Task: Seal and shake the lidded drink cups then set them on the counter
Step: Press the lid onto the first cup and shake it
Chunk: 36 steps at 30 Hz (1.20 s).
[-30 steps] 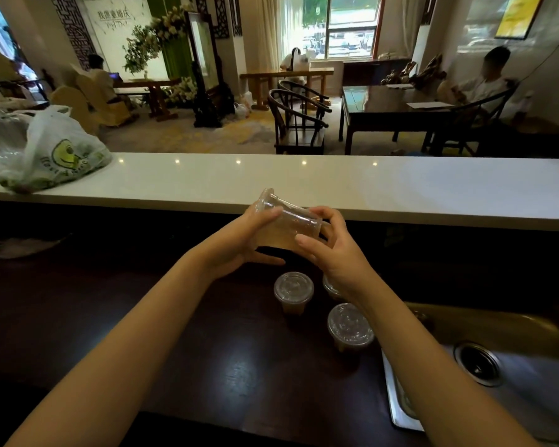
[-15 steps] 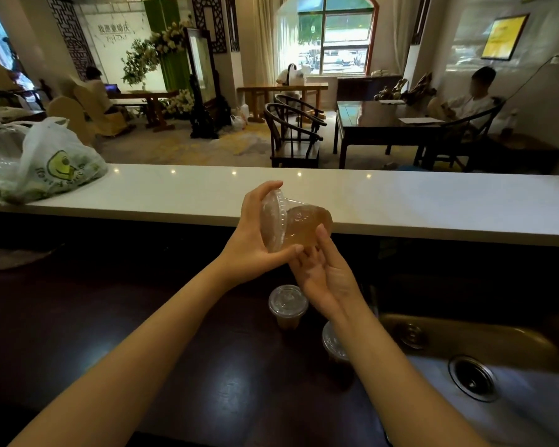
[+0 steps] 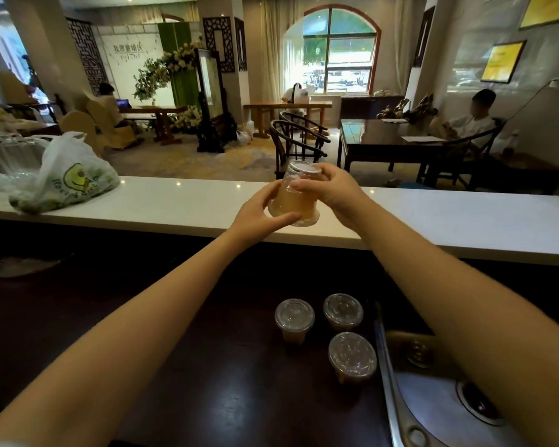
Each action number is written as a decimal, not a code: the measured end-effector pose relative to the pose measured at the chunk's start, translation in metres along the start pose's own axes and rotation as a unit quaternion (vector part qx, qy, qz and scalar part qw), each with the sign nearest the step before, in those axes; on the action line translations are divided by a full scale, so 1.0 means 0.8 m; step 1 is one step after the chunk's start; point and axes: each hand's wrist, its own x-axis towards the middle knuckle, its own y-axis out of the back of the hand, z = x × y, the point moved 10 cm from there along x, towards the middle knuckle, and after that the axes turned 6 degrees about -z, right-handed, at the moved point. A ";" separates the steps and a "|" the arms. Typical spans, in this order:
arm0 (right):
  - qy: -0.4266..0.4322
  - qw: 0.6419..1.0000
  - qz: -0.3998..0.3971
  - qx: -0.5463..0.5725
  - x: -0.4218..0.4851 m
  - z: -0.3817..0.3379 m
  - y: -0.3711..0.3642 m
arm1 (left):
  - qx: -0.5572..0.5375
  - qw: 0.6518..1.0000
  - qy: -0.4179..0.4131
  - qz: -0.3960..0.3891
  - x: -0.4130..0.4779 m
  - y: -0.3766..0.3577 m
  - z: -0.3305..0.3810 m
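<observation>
- We hold one lidded drink cup (image 3: 293,198) upside down in both hands, raised above the white counter (image 3: 449,217), its amber liquid sitting against the lid at the bottom
- Our left hand (image 3: 259,214) wraps the wide lid end; our right hand (image 3: 328,188) closes over the narrow base on top
- Three more lidded cups (image 3: 352,353) stand upright on the dark lower worktop (image 3: 207,366), just beside the sink (image 3: 439,411)
- A plastic bag (image 3: 68,179) lies on the counter's left end

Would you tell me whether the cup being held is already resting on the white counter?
No, both hands hold the cup upside down in the air above the white counter.
</observation>
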 end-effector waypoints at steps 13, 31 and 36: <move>-0.012 0.986 -0.005 -0.163 0.057 -0.013 0.006 | -0.059 0.991 0.111 -0.034 0.068 -0.017 -0.045; -0.023 0.994 -0.065 -0.085 0.035 -0.011 0.001 | -0.599 0.761 0.242 -0.060 0.023 -0.045 -0.028; -0.159 0.970 -0.180 0.043 0.005 0.001 -0.016 | -0.359 0.911 0.200 -0.030 0.029 0.018 0.001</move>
